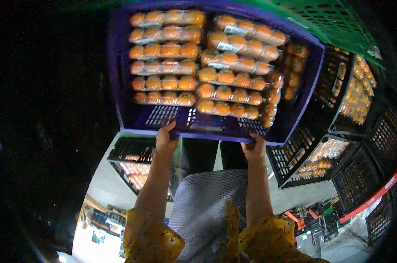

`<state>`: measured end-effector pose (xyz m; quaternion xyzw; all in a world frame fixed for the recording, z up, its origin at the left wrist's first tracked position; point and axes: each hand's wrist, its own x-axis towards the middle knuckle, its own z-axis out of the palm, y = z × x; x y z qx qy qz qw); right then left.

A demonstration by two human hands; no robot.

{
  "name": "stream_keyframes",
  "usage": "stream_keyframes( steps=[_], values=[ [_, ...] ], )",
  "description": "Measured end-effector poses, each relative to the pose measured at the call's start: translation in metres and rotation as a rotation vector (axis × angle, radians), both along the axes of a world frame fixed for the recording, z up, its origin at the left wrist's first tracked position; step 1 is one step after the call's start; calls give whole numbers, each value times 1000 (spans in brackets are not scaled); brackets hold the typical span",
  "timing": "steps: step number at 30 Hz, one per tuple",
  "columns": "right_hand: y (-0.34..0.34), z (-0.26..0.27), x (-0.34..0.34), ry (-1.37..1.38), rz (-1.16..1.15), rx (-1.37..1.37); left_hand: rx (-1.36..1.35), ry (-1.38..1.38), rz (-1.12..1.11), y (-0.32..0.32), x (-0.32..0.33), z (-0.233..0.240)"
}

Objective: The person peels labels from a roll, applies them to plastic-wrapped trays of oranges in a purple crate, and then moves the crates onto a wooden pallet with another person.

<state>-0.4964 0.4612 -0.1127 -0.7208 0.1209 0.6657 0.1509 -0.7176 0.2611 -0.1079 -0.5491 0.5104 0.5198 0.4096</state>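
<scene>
Both my hands grip the near rim of a purple plastic crate [211, 137]. My left hand [166, 138] has its thumb over the rim, left of the middle. Farther right along the same edge, my right hand [255, 146] holds on the same way; the fingers of both are largely hidden. Inside the crate, clear plastic packs of round orange fruits [165, 66] lie in two columns, several rows deep. Some bear white labels. At the right side, one pack [274, 95] is turned lengthwise beside the columns. Part of the slotted crate floor [162, 114] shows near my hands.
A green plastic crate [330, 19] overhangs the far right corner. Black crates [320, 151] with packed fruit stand on the right, and another black crate [129, 151] is below left. A red bar [373, 199] crosses the lower right. The far left is dark.
</scene>
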Motion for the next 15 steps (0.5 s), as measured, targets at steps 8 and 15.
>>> stream_keyframes(
  steps=[8,15],
  values=[
    [-1,6,-10,-30,89,130,-17,199,-10,6,12,2],
    [-4,-2,1,-73,181,152,-92,-35,28,-3,8,-9]
  ],
)
